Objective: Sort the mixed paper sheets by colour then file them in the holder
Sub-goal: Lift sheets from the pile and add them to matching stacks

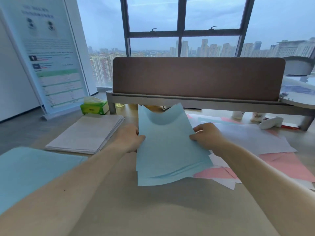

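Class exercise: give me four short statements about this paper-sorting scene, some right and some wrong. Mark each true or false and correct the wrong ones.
1. The left hand and the right hand both grip the bundle of light blue paper sheets. True.
2. The neat stack of white paper sheets lies to the right of the held bundle. False: it lies to its left.
3. Loose pink and white paper sheets lie spread out to the right of the bundle. True.
4. The green cardboard tissue box stands on top of the white stack. False: it stands beyond the stack, not on it.
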Available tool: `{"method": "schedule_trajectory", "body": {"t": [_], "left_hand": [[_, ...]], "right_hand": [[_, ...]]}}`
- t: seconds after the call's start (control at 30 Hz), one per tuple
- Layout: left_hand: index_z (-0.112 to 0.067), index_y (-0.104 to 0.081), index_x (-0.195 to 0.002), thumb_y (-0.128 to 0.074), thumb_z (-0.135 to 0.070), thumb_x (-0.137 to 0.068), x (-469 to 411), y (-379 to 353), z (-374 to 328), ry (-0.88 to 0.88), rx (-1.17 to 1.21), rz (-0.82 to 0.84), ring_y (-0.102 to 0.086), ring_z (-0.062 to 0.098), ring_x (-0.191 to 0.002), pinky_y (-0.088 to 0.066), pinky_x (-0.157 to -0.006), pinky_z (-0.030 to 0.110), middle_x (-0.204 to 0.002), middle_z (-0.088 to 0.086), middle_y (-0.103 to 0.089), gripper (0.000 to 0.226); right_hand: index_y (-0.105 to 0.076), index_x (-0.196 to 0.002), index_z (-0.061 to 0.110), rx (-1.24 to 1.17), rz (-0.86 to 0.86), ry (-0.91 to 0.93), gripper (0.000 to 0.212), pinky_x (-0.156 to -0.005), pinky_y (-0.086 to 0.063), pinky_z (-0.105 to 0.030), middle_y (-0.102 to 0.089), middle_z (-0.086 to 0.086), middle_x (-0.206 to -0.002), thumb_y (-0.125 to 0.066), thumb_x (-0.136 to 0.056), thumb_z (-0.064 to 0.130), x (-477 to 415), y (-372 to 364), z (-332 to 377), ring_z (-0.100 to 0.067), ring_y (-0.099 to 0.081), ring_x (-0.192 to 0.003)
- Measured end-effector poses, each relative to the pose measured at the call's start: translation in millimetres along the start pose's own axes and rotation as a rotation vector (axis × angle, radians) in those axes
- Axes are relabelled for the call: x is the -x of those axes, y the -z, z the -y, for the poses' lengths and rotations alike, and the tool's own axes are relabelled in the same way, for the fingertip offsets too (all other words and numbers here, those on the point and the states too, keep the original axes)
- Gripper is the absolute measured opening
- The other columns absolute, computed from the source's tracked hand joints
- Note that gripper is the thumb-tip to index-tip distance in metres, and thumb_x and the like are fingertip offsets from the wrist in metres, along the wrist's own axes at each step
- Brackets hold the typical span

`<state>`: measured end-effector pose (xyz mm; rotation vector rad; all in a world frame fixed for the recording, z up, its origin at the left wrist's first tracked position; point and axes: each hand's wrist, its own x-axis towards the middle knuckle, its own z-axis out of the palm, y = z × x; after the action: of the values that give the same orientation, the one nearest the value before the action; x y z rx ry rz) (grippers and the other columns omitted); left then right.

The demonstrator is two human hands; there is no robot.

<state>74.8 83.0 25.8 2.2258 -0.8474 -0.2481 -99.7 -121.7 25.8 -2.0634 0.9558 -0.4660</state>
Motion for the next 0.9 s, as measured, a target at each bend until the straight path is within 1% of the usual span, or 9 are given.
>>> {"method": "schedule_trajectory", "body": {"t": [0.03, 0.1, 0.23, 0.37, 0.47, 0.57, 0.7, 0.8, 0.9], "left_hand": [[-0.004, -0.071, -0.079, -0.063, -0.014, -0.09, 6, 16, 11, 0.061, 0.023, -0.033, -0.072, 0.017, -0.062, -0.059, -0.053, 0.029, -0.078, 0.004, -0.074, 0.016], [-0.001, -0.071, -0.077, -0.064, -0.015, -0.091, 20, 51, 35, 0.165, 0.061, -0.09, -0.072, 0.02, -0.057, -0.055, -0.047, 0.026, -0.075, 0.009, -0.073, 0.021], [-0.004, -0.071, -0.071, -0.068, -0.019, -0.09, 62, 123, 90, 0.302, 0.014, -0.189, -0.064, 0.014, -0.049, -0.046, -0.044, 0.021, -0.066, 0.006, -0.073, 0.025], [-0.001, -0.074, -0.071, -0.069, -0.021, -0.089, 112, 186, 147, 0.422, -0.035, -0.3, -0.062, 0.011, -0.045, -0.039, -0.043, 0.017, -0.057, -0.003, -0.071, 0.027], [-0.006, -0.074, -0.065, -0.069, -0.022, -0.091, 147, 219, 185, 0.51, -0.055, -0.35, -0.063, 0.01, -0.047, -0.039, -0.043, 0.017, -0.054, -0.002, -0.07, 0.031], [-0.009, -0.074, -0.061, -0.068, -0.023, -0.092, 172, 238, 213, 0.581, -0.075, -0.378, -0.057, 0.003, -0.039, -0.038, -0.04, 0.015, -0.045, -0.004, -0.063, 0.035], [-0.004, -0.077, -0.064, -0.067, -0.019, -0.092, 181, 242, 241, 0.609, -0.053, -0.374, -0.054, 0.004, -0.037, -0.038, -0.039, 0.011, -0.043, -0.006, -0.062, 0.034], [-0.005, -0.077, -0.066, -0.066, -0.021, -0.091, 178, 237, 257, 0.655, -0.067, -0.29, -0.059, 0.008, -0.045, -0.054, -0.053, 0.02, -0.055, -0.003, -0.071, 0.032], [-0.006, -0.076, -0.073, -0.068, -0.031, -0.085, 175, 238, 265, 0.711, -0.153, -0.171, -0.063, 0.012, -0.052, -0.054, -0.057, 0.024, -0.062, 0.001, -0.073, 0.029]], "right_hand": [[-0.075, -0.092, 0.018, 0.003, 0.01, 0.034, 0.011, -0.07, -0.057, -0.03, -0.074, -0.003, -0.093, -0.069, -0.084, 0.015, 0, -11, 13, -0.022, -0.069, -0.081], [-0.076, -0.097, 0.018, 0.0, 0.054, 0.106, 0.013, -0.08, -0.06, -0.037, -0.075, -0.002, -0.092, -0.07, -0.085, 0.018, -1, -38, 40, -0.022, -0.071, -0.082], [-0.076, -0.094, 0.019, 0.024, 0.173, 0.256, 0.008, -0.081, -0.06, -0.039, -0.075, -0.001, -0.088, -0.07, -0.089, 0.021, 4, -113, 104, -0.022, -0.071, -0.081], [-0.075, -0.096, 0.019, 0.106, 0.287, 0.415, 0.011, -0.085, -0.058, -0.037, -0.075, -0.003, -0.094, -0.07, -0.087, 0.021, 12, -204, 170, -0.022, -0.069, -0.09], [-0.075, -0.1, 0.018, 0.183, 0.394, 0.505, 0.015, -0.075, -0.051, -0.028, -0.073, -0.008, -0.099, -0.068, -0.087, 0.018, 25, -267, 213, -0.027, -0.068, -0.094], [-0.072, -0.092, 0.023, 0.243, 0.444, 0.585, 0.011, -0.071, -0.05, -0.028, -0.072, -0.005, -0.095, -0.066, -0.086, 0.016, 40, -317, 244, -0.026, -0.068, -0.088], [-0.075, -0.093, 0.02, 0.289, 0.455, 0.655, 0.017, -0.074, -0.052, -0.029, -0.073, -0.006, -0.094, -0.065, -0.082, 0.012, 39, -360, 256, -0.025, -0.067, -0.088], [-0.075, -0.095, 0.021, 0.344, 0.462, 0.708, 0.02, -0.073, -0.048, -0.027, -0.073, -0.005, -0.093, -0.063, -0.082, 0.01, 34, -378, 254, -0.025, -0.066, -0.09], [-0.074, -0.094, 0.02, 0.443, 0.45, 0.766, 0.018, -0.076, -0.047, -0.029, -0.071, -0.005, -0.095, -0.062, -0.083, 0.013, 25, -390, 249, -0.028, -0.063, -0.093]]}}
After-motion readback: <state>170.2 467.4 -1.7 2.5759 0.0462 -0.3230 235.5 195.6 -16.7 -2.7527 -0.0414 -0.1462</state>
